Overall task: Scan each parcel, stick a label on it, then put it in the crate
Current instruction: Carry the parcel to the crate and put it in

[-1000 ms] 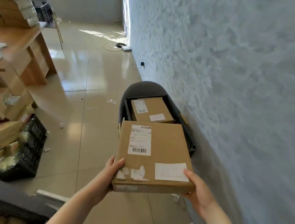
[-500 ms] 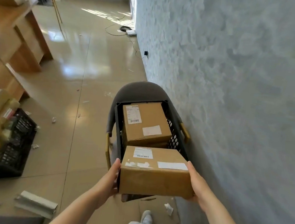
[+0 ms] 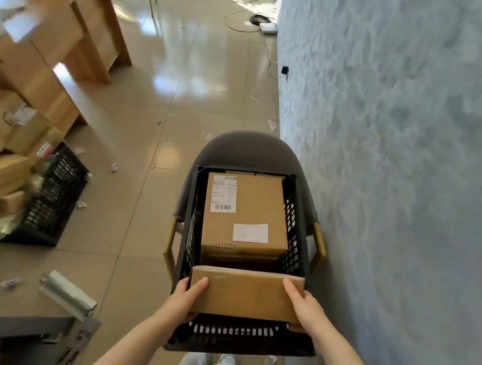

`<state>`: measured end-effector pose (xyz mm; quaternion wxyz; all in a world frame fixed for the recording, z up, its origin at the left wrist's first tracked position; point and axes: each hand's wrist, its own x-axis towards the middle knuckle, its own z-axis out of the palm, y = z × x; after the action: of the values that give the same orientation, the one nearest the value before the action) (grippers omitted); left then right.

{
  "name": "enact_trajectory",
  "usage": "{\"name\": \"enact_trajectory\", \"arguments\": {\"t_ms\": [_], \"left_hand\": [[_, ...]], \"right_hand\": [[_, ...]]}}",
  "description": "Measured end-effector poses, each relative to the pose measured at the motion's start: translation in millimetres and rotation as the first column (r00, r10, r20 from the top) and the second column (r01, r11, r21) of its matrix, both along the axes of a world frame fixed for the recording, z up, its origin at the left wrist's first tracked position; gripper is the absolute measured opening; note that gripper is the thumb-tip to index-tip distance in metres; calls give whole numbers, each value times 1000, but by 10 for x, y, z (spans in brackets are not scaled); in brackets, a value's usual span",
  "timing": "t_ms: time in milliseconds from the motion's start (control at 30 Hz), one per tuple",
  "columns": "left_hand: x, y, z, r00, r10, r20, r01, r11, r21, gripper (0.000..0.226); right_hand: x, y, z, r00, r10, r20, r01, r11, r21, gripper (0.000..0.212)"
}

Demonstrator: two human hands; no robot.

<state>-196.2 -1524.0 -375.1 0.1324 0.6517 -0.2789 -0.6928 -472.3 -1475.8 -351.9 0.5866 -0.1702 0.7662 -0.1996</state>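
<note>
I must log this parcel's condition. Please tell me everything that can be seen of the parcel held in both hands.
The held parcel is a plain brown cardboard box, flat and rectangular, with a glossy strip of clear tape. It is tipped on edge at the near end of the black crate, in front of the labelled parcel. The left hand and right hand grip its two ends. No label shows on the visible face.

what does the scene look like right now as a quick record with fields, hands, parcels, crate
held parcel: plain cardboard box, tipped on edge over the near end of the crate
left hand: grip on the parcel's left end
right hand: grip on the parcel's right end
crate: black, perforated, resting on a grey chair
parcel in crate: lies flat, two white labels on top
</note>
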Motion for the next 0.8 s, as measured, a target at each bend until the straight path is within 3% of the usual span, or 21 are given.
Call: {"name": "enact_trajectory", "arguments": {"t_ms": [200, 367, 800], "left_hand": [[-93, -238, -269, 998, -29, 50, 28, 999, 24, 76], [-213, -430, -500, 991, 58, 121, -63, 997, 43, 82], [-331, -621, -925, 980, 77, 186, -82, 996, 24, 75]], "right_hand": [[-5, -321, -338, 999, -34, 27, 33, 999, 37, 73], [-17, -591, -634, 1000, 4, -2, -3, 999, 38, 70], [-52, -784, -1061, 998, 10, -66, -4, 996, 87, 68]]}}
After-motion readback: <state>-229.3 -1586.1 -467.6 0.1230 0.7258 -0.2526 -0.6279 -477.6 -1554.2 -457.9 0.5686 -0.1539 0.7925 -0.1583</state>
